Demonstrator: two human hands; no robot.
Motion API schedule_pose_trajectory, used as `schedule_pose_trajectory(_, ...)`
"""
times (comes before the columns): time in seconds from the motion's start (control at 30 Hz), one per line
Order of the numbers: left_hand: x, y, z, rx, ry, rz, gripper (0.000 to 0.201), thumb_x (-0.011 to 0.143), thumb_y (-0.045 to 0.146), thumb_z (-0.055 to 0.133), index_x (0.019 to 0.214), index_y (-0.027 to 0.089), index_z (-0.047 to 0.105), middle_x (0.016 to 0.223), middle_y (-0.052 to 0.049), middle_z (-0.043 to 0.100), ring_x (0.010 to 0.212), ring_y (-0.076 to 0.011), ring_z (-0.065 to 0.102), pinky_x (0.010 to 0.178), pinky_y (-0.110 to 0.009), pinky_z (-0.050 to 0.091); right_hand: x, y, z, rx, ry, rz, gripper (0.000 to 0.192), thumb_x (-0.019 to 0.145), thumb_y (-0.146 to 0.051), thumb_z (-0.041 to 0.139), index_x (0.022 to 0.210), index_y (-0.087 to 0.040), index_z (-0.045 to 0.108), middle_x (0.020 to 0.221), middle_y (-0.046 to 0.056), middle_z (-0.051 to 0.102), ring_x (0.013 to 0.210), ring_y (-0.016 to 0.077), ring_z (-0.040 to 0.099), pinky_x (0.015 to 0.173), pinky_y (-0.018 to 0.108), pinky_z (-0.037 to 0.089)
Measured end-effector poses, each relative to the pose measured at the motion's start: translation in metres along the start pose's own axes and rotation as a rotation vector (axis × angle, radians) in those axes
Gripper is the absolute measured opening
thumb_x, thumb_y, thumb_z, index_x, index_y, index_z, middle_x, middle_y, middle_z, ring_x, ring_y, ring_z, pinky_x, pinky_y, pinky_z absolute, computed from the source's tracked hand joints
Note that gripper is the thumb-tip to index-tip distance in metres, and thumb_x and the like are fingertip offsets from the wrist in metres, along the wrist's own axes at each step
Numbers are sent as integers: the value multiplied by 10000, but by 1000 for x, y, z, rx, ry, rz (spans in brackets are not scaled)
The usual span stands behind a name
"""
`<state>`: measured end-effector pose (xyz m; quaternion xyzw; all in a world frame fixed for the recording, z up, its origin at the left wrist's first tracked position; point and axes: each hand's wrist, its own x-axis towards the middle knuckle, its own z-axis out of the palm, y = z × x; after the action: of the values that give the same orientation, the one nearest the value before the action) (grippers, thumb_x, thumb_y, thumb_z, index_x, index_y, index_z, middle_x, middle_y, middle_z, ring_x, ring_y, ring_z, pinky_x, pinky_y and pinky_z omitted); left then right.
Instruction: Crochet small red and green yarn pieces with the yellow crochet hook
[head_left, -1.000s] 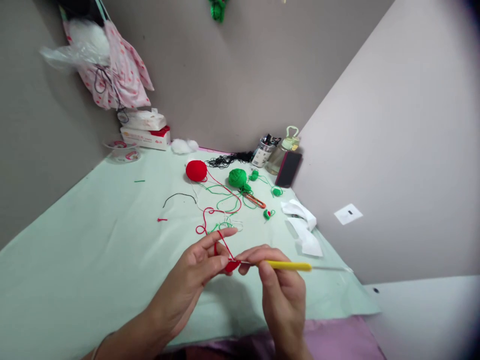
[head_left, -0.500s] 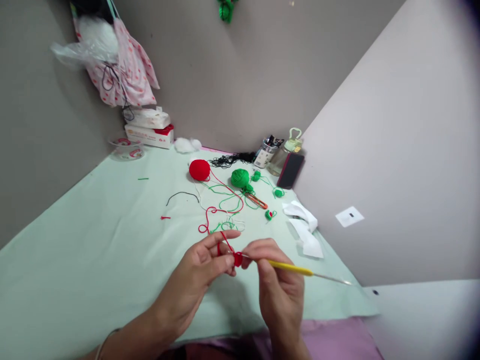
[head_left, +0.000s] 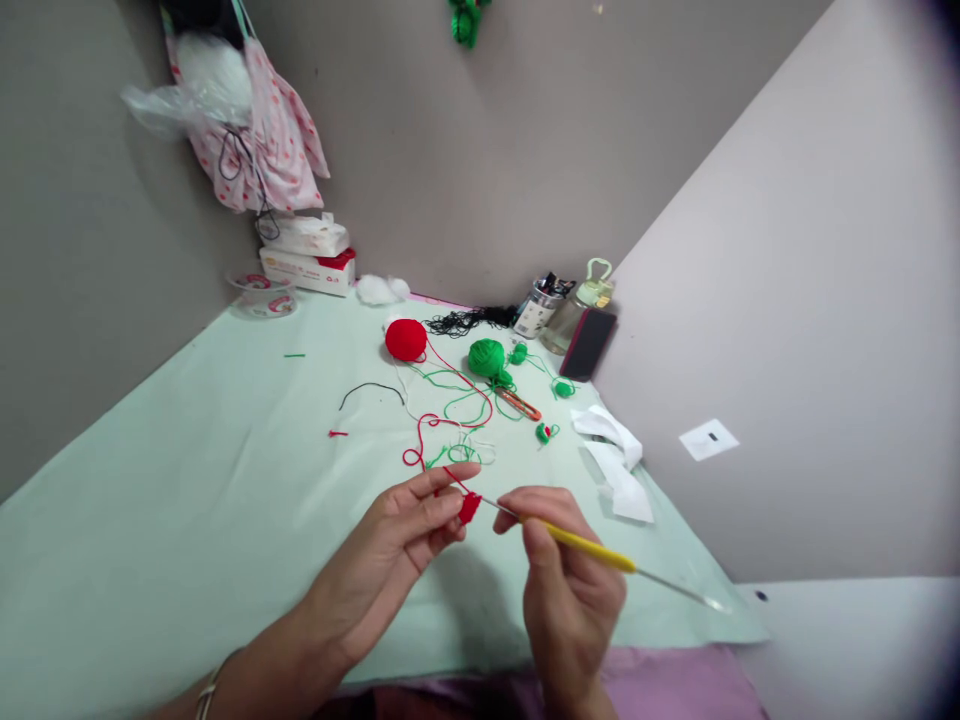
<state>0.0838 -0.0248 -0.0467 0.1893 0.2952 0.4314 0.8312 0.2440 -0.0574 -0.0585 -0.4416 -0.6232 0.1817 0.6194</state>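
Closest to me, the right hand point(head_left: 566, 590) has its grip pinched around a yellow-handled crochet hook point(head_left: 589, 545), thumb on top and fingers curled beneath. The metal tail of the hook sticks out to the right and the thin working end points left, into a small red crocheted piece point(head_left: 469, 507). That piece sits between the two hands, just above the pale green tabletop point(head_left: 187, 500), held by the left hand point(head_left: 401, 535), whose thumb and fingertips press together on it. The left forefinger is stretched out above, with the red yarn strand point(head_left: 431, 425) running over it.

From there the strand loops across the tabletop and leads back to a red yarn ball point(head_left: 406, 340). Just right of that ball lies a green yarn ball point(head_left: 487, 357), with loose green thread point(head_left: 457, 400) tangled about between the two. An orange clip-like tool point(head_left: 519, 403) lies near the green ball, and a tiny green and red piece point(head_left: 545, 432) sits a little nearer to me. White paper scraps point(head_left: 619, 465) lie at the right edge.

Further back, a black thread tangle point(head_left: 465, 320), a small jar point(head_left: 536, 310), a bottle point(head_left: 585, 300) and a dark phone point(head_left: 589, 343) crowd the corner. Off to the left, a tissue box point(head_left: 311, 265) stands by the wall, under a hanging pink bag point(head_left: 255, 140).
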Motion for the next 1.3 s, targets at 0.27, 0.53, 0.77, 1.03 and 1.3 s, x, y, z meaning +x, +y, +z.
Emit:
schedule_pose_trajectory(0.27,-5,-8,6,124,34,193,440,808,262,899,1237,288,806,829,24,685,847,-135,611,895,-264,483,0,-1,7,-44,-64,-33,263,1015,-143,615,1110,-303,800,922,44,703,811,178,709,671,304,599)
schedule_pose_trajectory(0.53,0,-3,-1,-29,-3,-39,357,766,257,920,1105,170,848,853,-13,697,761,-113,589,828,-268,506,-1,5,5,-53,83,-27,238,1029,-147,565,1063,-266,769,859,38,701,810,187,668,698,320,574)
schedule_pose_trajectory(0.77,-4,-10,3,204,26,211,514,835,247,866,1332,283,741,827,33,681,838,-139,618,885,-276,481,1,0,5,23,-61,50,231,1013,-127,588,1024,-256,779,906,44,719,812,178,698,712,313,588)
schedule_pose_trajectory(1.03,-5,-2,5,73,-35,22,499,813,258,854,1299,204,753,884,-4,687,837,-151,600,912,-319,479,-2,2,7,136,-38,64,257,1030,-135,590,1096,-293,783,1000,34,795,891,173,724,771,304,615)
schedule_pose_trajectory(1.3,-7,-2,2,179,26,144,478,829,271,868,1293,252,759,803,36,641,825,-134,575,905,-289,453,-6,2,0,-118,-156,-124,272,1046,-110,521,1171,-234,728,1015,56,762,922,166,710,814,292,601)
